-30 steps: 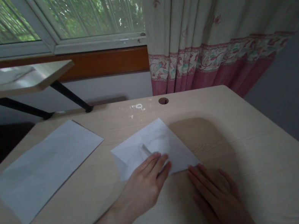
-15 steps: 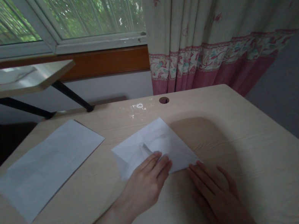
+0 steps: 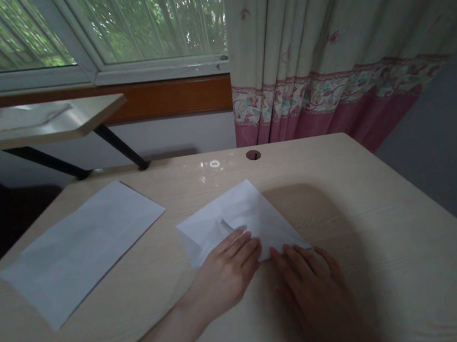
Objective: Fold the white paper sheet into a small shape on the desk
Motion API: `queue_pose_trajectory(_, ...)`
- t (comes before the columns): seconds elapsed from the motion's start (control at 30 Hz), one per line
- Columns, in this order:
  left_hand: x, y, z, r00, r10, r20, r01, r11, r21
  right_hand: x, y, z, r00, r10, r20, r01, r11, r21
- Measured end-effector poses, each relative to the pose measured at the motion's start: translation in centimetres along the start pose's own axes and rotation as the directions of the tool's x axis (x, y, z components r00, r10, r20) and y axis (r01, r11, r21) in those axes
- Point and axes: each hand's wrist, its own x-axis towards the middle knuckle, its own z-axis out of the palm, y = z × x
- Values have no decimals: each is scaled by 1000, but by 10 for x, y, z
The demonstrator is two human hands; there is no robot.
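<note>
A folded sheet of white paper lies on the table in front of me, with creases on its left part and a small raised fold near its middle. My left hand lies over the paper's lower edge, fingers stretched out and close together on it; the thumb is hidden. On the right, my right hand rests palm down, its fingertips spread along the near edge by the right corner. That hand is dim and in shadow.
A second white paper sheet lies flat at the left of the wooden table. A raised shelf on black legs stands at the back left. Near the back edge is a round cable hole. A curtain hangs behind.
My right hand has shifted left along the paper's near edge, with its fingers more spread. My left hand stays in place on the paper. The whole view has moved slightly.
</note>
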Motion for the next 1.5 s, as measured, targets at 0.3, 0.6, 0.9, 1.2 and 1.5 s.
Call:
queue_pose_trajectory(0.3, 4, 0, -23, 984, -71, 167, 91, 989, -117, -4, -14, 11, 999, 13, -36, -17, 992, -128)
queue_pose_trajectory(0.6, 3, -1, -30, 973, -114, 200, 155, 967, -204, -3, -14, 7, 1000, -9, -10, 7, 990, -139)
queue_pose_trajectory(0.9, 3, 0, -35, 967, -132, 220, 184, 954, -236, -3, -27, 15, 997, 57, -56, -64, 989, -133)
queue_pose_trajectory(1.2, 4, -1, -37, 966, -131, 224, 179, 961, -211, 1, -44, 16, 982, 177, -60, -183, 975, -123)
queue_pose_trajectory(1.5, 2, 1, -37, 962, -127, 240, 179, 962, -207, 9, -44, 10, 987, 129, -96, -136, 988, -70)
